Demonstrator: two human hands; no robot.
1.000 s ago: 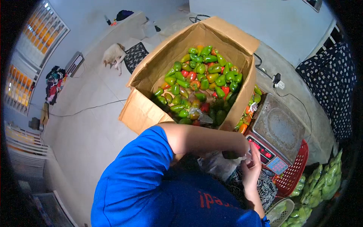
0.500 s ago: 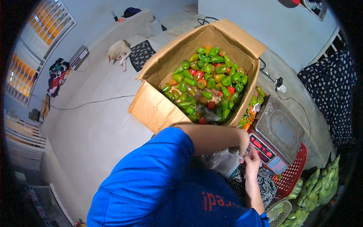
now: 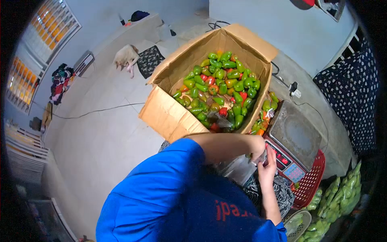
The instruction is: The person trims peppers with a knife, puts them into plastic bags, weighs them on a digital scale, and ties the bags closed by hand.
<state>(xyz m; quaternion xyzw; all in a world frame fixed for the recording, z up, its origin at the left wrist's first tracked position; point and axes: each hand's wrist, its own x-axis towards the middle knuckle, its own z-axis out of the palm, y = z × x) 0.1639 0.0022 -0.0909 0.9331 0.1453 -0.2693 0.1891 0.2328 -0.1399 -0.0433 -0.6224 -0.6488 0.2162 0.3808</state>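
Observation:
In front of my blue shirt, both hands meet at a clear plastic bag [image 3: 238, 169]. My left hand [image 3: 257, 147] reaches across from the left, its fingers closed at the bag's upper edge and partly hidden by the wrist. My right hand [image 3: 267, 164] comes up from below, fingers bent and pinching the same edge. Just right of the hands is a digital weighing scale [image 3: 298, 133] with a red lit display and a bare metal pan. Beyond my left forearm stands an open cardboard box [image 3: 165, 121] holding many green and red peppers [image 3: 219, 74].
More peppers [image 3: 267, 113] lie between box and scale. A red perforated basket [image 3: 312, 185] sits under the scale, near bags of green vegetables [image 3: 340, 195]. A cable [image 3: 96, 109] crosses the floor, and a dog [image 3: 126, 57] lies beside a dark cloth [image 3: 150, 61].
My hands stay together at the bag's edge, with the fingers shifting slightly. The view has moved a little, and my right fingers now cover part of the scale's display.

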